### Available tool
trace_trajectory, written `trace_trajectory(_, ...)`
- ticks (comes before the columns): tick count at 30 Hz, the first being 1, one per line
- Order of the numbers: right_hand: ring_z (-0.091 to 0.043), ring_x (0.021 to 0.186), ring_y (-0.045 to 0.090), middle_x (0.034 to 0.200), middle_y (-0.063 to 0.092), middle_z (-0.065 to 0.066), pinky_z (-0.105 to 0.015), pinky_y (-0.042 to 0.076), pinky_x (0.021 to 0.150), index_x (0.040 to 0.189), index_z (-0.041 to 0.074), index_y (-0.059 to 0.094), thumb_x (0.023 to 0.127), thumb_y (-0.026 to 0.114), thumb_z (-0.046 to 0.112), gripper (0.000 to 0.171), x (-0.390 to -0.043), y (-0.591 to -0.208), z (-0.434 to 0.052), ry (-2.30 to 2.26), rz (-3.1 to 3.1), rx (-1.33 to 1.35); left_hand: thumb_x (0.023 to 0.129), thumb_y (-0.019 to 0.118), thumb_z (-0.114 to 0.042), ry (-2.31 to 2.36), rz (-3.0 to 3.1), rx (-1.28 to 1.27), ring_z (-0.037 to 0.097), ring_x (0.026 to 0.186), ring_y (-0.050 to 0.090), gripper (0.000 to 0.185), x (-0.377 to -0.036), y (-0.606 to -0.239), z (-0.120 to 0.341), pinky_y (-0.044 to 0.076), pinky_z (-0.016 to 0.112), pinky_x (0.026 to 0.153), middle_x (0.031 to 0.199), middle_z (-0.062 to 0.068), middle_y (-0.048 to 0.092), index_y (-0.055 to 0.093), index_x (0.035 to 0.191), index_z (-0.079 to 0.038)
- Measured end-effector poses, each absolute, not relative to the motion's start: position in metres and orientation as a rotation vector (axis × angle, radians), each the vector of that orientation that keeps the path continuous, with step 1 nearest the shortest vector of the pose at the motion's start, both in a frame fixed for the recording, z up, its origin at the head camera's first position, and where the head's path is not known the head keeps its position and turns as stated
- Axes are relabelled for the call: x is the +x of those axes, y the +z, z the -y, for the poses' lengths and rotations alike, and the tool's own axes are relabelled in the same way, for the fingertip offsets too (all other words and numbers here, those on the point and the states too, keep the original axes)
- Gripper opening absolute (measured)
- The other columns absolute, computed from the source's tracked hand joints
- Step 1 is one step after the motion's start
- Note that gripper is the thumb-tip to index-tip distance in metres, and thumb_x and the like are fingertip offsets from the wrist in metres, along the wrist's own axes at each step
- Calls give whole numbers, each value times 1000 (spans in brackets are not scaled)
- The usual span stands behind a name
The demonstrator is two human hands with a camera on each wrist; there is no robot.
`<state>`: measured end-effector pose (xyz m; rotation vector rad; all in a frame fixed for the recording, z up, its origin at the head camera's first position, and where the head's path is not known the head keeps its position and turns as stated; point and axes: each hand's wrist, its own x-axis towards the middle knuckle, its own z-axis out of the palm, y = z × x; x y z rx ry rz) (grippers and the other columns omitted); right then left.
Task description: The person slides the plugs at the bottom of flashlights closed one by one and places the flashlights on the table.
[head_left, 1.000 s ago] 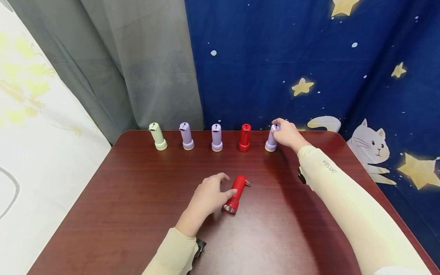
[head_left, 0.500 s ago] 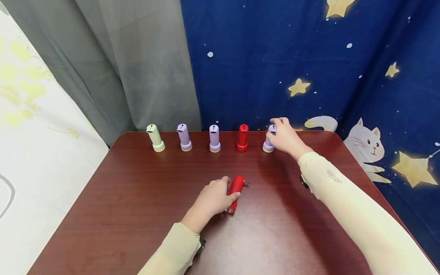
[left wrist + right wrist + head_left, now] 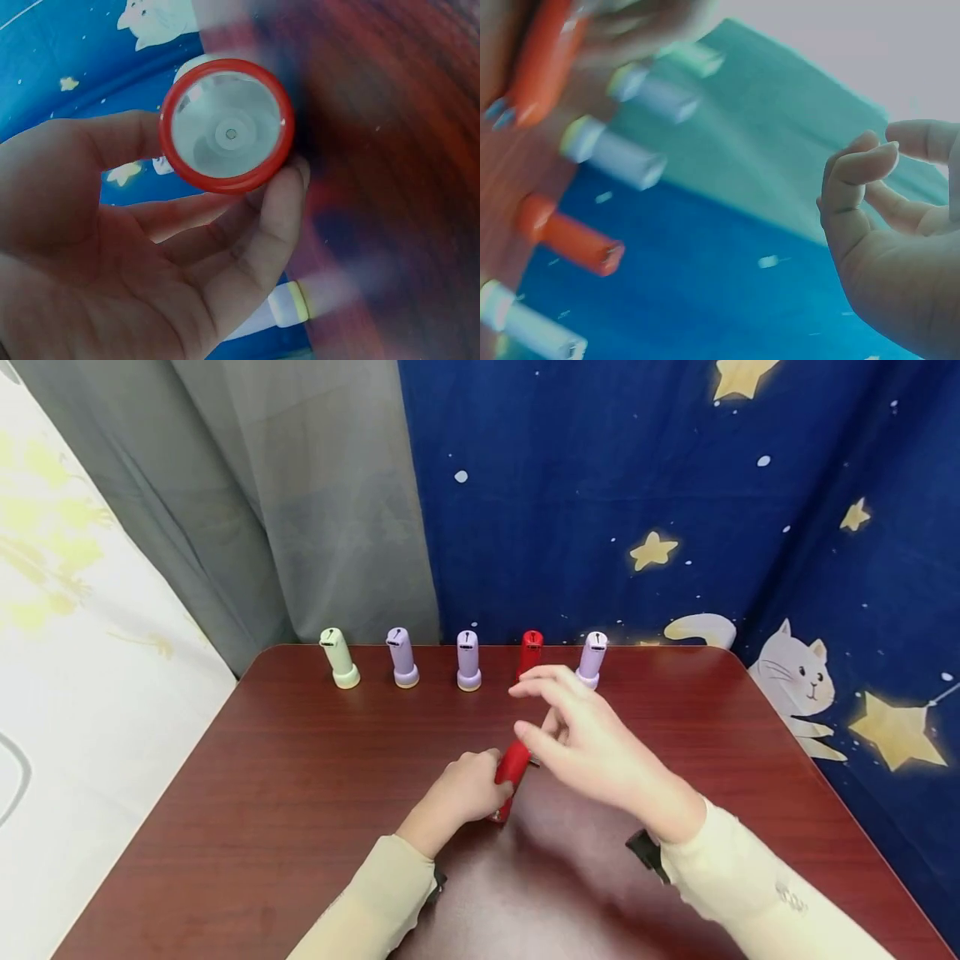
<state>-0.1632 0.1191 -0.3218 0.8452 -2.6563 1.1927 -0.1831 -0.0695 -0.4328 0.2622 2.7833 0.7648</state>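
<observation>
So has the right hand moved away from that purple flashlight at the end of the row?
Yes. The right hand has let go of the end purple flashlight and come back toward the person, now hovering by the red flashlight that the left hand grips.

The left hand (image 3: 465,789) is curling its fingers (image 3: 255,247) in a closed grip, forearm lying low. The right hand (image 3: 592,747) is hovering mid-air, fingers (image 3: 855,180) loosely bent, holding nothing.

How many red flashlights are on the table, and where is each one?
2. One red flashlight stands in the back row, between two purple ones, partly hidden by the right hand. The other red one is held by the left hand near the table's middle.
</observation>
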Motion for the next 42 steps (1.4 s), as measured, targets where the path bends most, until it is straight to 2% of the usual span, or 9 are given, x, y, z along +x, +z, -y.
trace_trajectory(5, -5, 69, 63, 146, 59, 3, -23, 58, 65, 132, 17, 69, 97, 75, 12, 35, -136, -326, -119, 1262, 2568, 859, 98, 71, -22, 1123, -2562, 259, 23, 79, 71, 55, -182, -420, 81, 63, 42, 71, 106, 13, 76, 56, 147, -3)
trace_trajectory(8, -6, 69, 62, 137, 64, 4, -22, 56, 63, 127, 18, 71, 97, 75, 10, 31, -133, -332, -123, 1320, 2568, 789, 99, 71, -20, 1363, -2459, 211, 22, 75, 72, 57, -175, -409, 87, 64, 42, 67, 103, 14, 76, 54, 150, -5)
trace_trajectory(15, -14, 65, 63, 96, 67, -3, -27, 53, 57, 125, 17, 71, 100, 73, 11, 26, -125, -330, -131, 1518, 2496, 660, 100, 72, -16, 1709, -2446, 128, 20, 86, 75, 54, -156, -381, 93, 67, 40, 78, 111, 16, 75, 54, 152, -13)
trace_trajectory(18, -15, 65, 64, 86, 65, -7, -28, 56, 57, 126, 17, 71, 101, 72, 12, 26, -126, -331, -132, 1557, 2488, 554, 100, 72, -16, 1769, -2433, 149, 19, 90, 76, 54, -148, -375, 93, 66, 38, 81, 114, 15, 76, 55, 151, -15)
trace_trajectory(23, -16, 73, 69, 94, 70, -13, -26, 61, 67, 128, 14, 70, 101, 71, 11, 28, -129, -341, -130, 1573, 2510, 407, 101, 72, -16, 1810, -2406, 287, 19, 95, 77, 57, -136, -370, 92, 62, 33, 82, 118, 15, 76, 51, 154, -16)
trace_trajectory(28, -19, 97, 72, 121, 74, -12, -19, 61, 86, 135, 12, 67, 101, 71, 13, 33, -130, -350, -129, 1575, 2504, 397, 100, 72, -14, 1847, -2342, 406, 21, 99, 75, 62, -124, -366, 92, 62, 31, 87, 121, 17, 74, 48, 157, -16)
trace_trajectory(30, -21, 103, 72, 126, 74, -11, -18, 60, 89, 136, 11, 67, 102, 70, 13, 34, -128, -351, -128, 1579, 2493, 409, 99, 73, -14, 1858, -2319, 424, 21, 100, 74, 63, -120, -365, 90, 63, 30, 89, 122, 17, 74, 48, 157, -16)
trace_trajectory(38, -22, 109, 75, 123, 77, -12, -23, 61, 95, 146, 5, 62, 102, 70, 17, 46, -116, -353, -119, 1564, 2535, 452, 97, 74, -15, 1802, -2368, 499, 20, 101, 68, 63, -112, -366, 82, 63, 29, 83, 122, 11, 69, 51, 156, -14)
trace_trajectory(42, -16, 101, 73, 113, 77, -6, -24, 62, 88, 143, 5, 65, 103, 71, 23, 45, -112, -352, -114, 1484, 2539, 496, 97, 74, -14, 1769, -2457, 514, 18, 98, 69, 63, -110, -368, 80, 63, 29, 82, 120, 7, 69, 50, 155, -14)
